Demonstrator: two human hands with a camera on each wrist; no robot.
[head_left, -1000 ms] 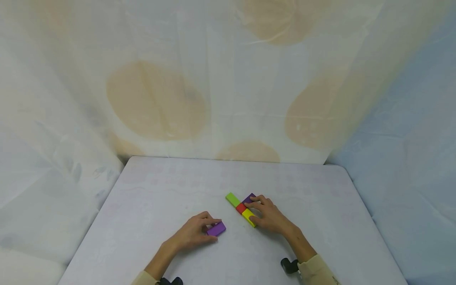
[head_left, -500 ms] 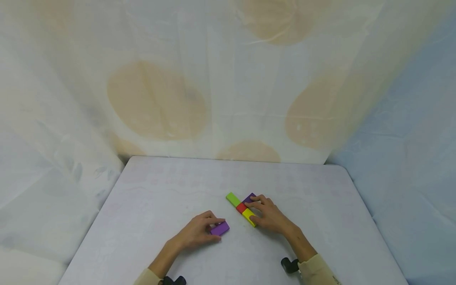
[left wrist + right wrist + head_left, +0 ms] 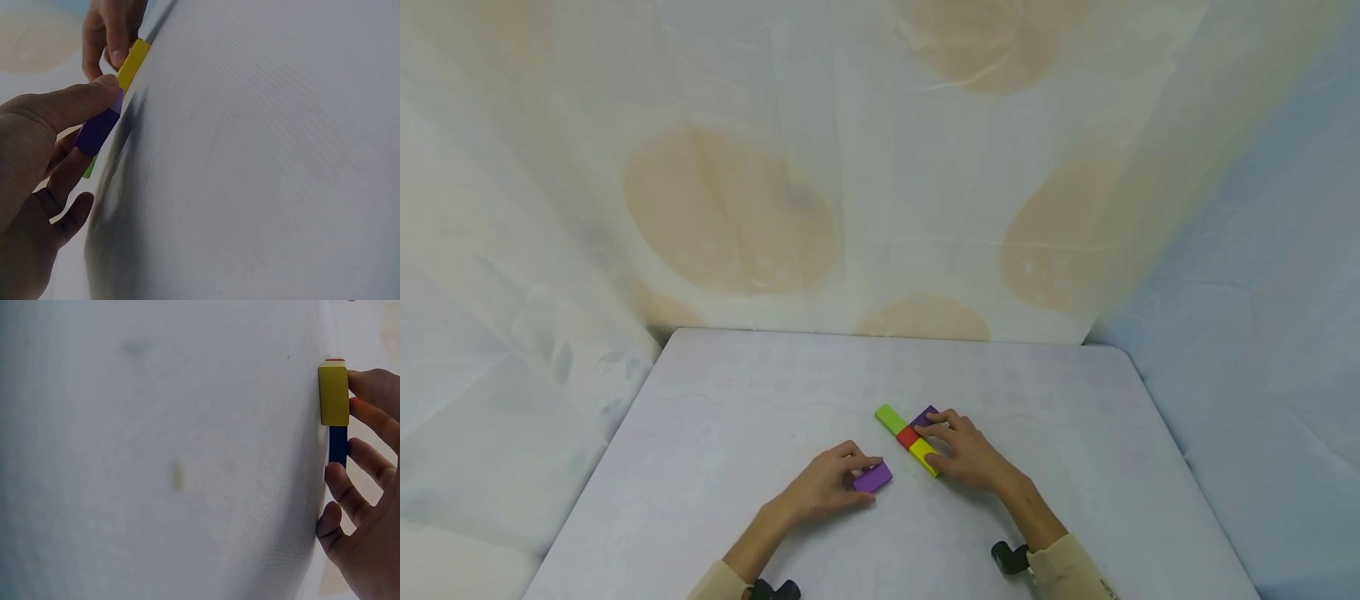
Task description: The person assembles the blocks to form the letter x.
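Left hand (image 3: 820, 492) is pinching a loose purple block (image 3: 872, 477) flat on the table (image 3: 715, 400), thumb and fingers curled round it, near the front edge at mid-width. Right hand (image 3: 966, 454) is bracing the row: fingers lightly bent and resting on the yellow block (image 3: 923, 456), the red block (image 3: 907, 437) and a second purple piece (image 3: 923, 417). The green block (image 3: 890, 418) is capping the row's far end, untouched. The row is running diagonally, mid-table, toward the back edge.

Step in hand, as I read it: bringing the loose purple in to join the row. It's sitting just beside the yellow end, not touching.

Next move calls for: sliding it flat, squaring its edge to the yellow's side, closing the gap without nudging the row. Right hand is doing the anchoring, so I'm keeping pressure there. Risk: a skewed push rotating the yellow out of line.
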